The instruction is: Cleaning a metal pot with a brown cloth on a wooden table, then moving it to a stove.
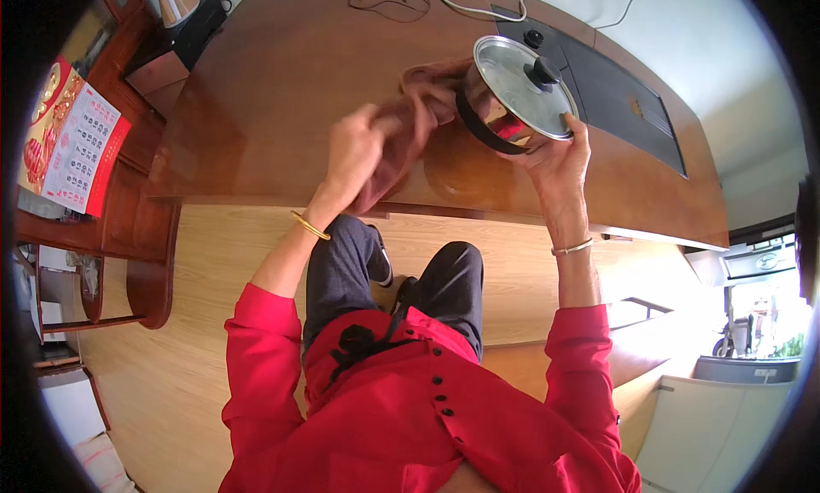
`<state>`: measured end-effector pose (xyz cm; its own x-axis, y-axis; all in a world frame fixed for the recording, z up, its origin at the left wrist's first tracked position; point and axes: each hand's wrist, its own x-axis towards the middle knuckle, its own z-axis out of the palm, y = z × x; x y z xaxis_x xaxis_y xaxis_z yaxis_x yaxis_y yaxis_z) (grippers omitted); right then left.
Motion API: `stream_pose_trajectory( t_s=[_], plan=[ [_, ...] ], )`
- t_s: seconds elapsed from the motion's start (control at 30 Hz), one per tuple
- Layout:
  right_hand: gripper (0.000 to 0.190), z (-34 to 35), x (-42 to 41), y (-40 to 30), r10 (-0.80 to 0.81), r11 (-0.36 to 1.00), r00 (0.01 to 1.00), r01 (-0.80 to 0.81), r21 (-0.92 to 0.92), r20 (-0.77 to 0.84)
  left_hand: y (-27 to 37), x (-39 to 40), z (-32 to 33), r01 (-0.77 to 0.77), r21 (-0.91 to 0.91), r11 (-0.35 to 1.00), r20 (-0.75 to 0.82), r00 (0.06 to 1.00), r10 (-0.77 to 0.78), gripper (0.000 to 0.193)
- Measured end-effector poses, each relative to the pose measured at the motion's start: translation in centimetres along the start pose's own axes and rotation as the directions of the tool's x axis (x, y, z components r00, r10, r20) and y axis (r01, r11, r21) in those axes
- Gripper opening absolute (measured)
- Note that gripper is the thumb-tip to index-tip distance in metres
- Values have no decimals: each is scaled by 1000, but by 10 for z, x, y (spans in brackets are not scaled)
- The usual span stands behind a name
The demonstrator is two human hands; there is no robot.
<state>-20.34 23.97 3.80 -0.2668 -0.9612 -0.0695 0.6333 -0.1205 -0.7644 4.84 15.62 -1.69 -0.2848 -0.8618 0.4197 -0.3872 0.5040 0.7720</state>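
My right hand (556, 160) grips a shiny metal pot (496, 112) from its near right side, with the thumb up at the rim. The pot is raised over the brown wooden table (275, 89) and leans to one side. A glass lid (509, 73) with a metal rim and a black knob (546, 72) sits on it, and a black band or handle curves along the pot's lower side. Slightly blurred, my left hand (354, 146) clutches a reddish-brown cloth (413, 131). The cloth stretches toward the pot's left side; whether it touches there is hard to tell.
A black cooktop panel (621, 102) with a knob (533, 39) is set into the table's right part. A thin dark cable (400, 3) and a white cord (474, 11) lie along the far side. At left hangs a calendar (73, 137) near wooden furniture (138, 218).
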Motion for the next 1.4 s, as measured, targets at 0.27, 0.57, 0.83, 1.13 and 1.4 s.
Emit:
stream_pose_trajectory(
  t_s=[0.27,0.57,0.83,1.13,1.4],
  plan=[
    [57,5,10,25,41,998,999,-42,54,20,41,-11,53,-297,-103,949,-340,907,247,29],
    [62,37,-11,30,16,998,999,-14,-61,41,24,22,41,-197,-426,883,-397,918,13,40],
    [70,37,-12,33,154,987,932,-129,-98,329,46,32,-17,-114,-938,328,-75,989,130,38],
    [54,69,-9,52,155,959,898,-237,154,412,48,7,-4,424,-906,-1,410,877,-251,54],
    [55,79,-3,65,111,989,949,-135,62,294,9,-2,20,442,-816,-372,474,881,8,55]
  ],
)
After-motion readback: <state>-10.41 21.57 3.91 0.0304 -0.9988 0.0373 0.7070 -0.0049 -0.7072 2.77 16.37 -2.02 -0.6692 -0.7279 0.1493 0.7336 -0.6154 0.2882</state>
